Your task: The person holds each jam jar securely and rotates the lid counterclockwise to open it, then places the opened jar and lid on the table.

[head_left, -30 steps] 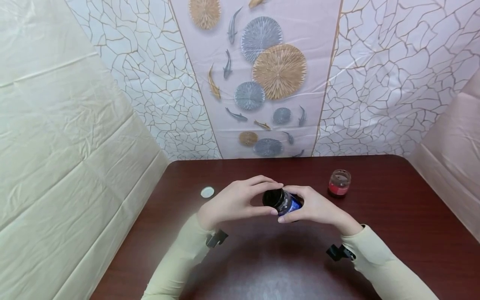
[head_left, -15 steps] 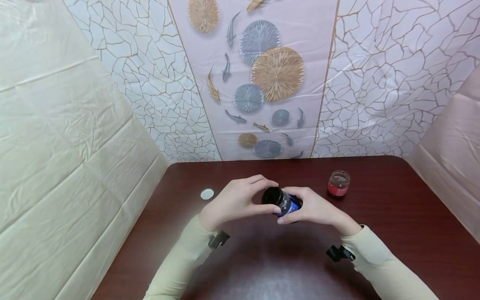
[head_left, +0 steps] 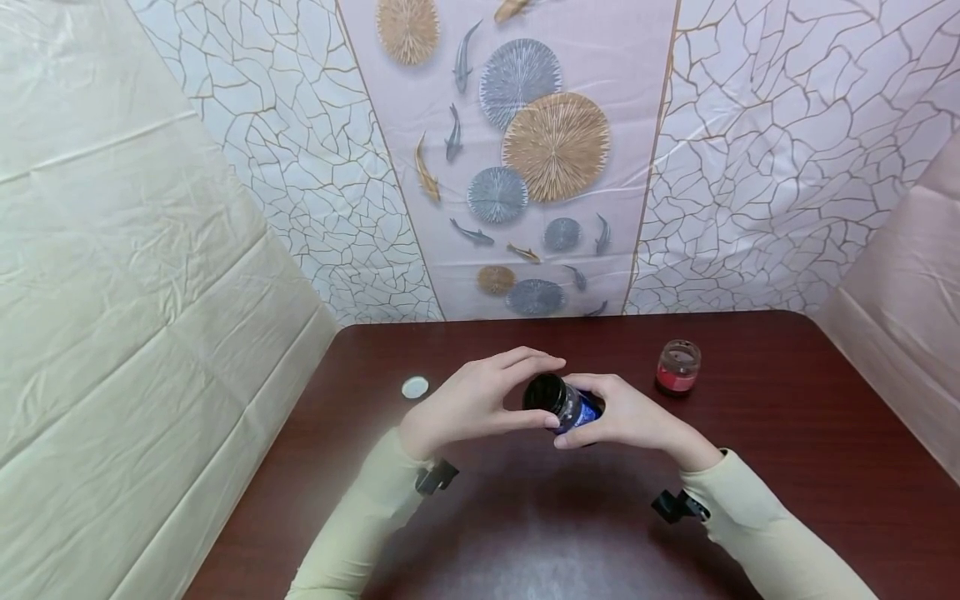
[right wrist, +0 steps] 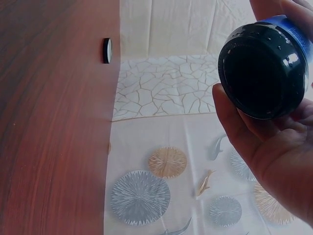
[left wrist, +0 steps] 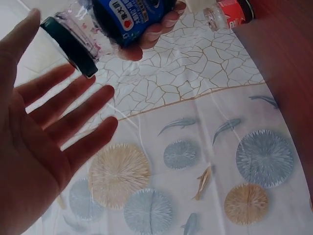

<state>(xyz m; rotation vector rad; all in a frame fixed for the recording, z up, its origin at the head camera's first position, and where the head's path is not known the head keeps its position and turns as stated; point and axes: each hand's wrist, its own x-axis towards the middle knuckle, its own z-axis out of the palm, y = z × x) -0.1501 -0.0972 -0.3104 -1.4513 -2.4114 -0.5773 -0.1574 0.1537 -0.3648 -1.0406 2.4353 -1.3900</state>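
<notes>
A glass jar (head_left: pixel 588 410) with a blue label and a dark lid (head_left: pixel 543 393) is held tilted above the table, lid end toward the left. My right hand (head_left: pixel 637 417) grips the jar around its labelled body. In the right wrist view the jar's dark round end (right wrist: pixel 259 78) faces the camera. My left hand (head_left: pixel 480 396) is spread around the lid side, its thumb at the near edge of the lid. In the left wrist view the left fingers (left wrist: pixel 90 115) are straight and apart, with the palm bare.
A second glass jar (head_left: pixel 678 368), lidless with a red label and dark contents, stands at the back right of the brown table (head_left: pixel 570 533). A small round white-faced lid (head_left: pixel 415 386) lies at the back left. A patterned cloth (head_left: pixel 555 233) hangs behind the table.
The left fingers close in on the lid, then lift and straighten away from it. The right hand and the jar stay almost in place, with a very slight shift.
</notes>
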